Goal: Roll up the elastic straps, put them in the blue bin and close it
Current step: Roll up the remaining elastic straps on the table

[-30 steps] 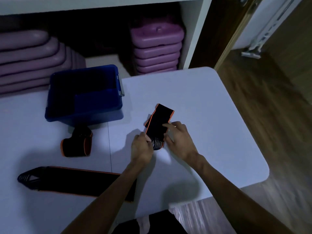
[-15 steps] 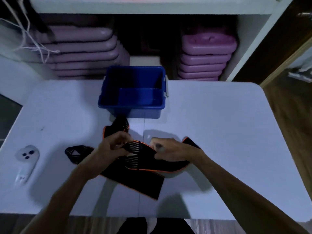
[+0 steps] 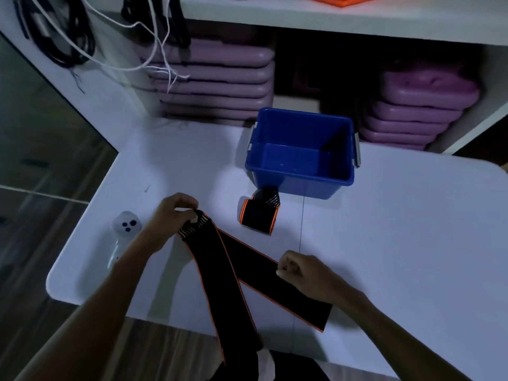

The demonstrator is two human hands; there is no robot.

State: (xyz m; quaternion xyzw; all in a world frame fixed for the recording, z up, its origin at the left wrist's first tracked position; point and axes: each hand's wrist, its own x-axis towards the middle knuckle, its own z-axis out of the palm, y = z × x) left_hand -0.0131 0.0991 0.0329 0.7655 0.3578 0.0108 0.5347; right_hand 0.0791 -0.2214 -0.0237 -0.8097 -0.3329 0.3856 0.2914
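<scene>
Two long black elastic straps with orange edges lie crossed on the white table (image 3: pixel 398 229). My left hand (image 3: pixel 176 213) pinches the striped end of one strap (image 3: pixel 217 276), which runs down over the table's front edge. My right hand (image 3: pixel 299 268) is closed on the edge of the other strap (image 3: pixel 291 295), lying flat towards the right. A rolled strap (image 3: pixel 258 215) sits just in front of the blue bin (image 3: pixel 302 177), which stands open with nothing visible inside. No lid is in view.
A white handheld device (image 3: pixel 125 229) lies at the table's left edge. Behind the bin, a white shelf unit holds stacks of purple step platforms (image 3: pixel 214 86). White cords (image 3: pixel 154 59) and black cables hang at the upper left. Wooden floor surrounds the table.
The strap that was bunched between both hands is now pulled out straight. My left hand has moved up and left with its striped end, my right hand down and right. The view has shifted left.
</scene>
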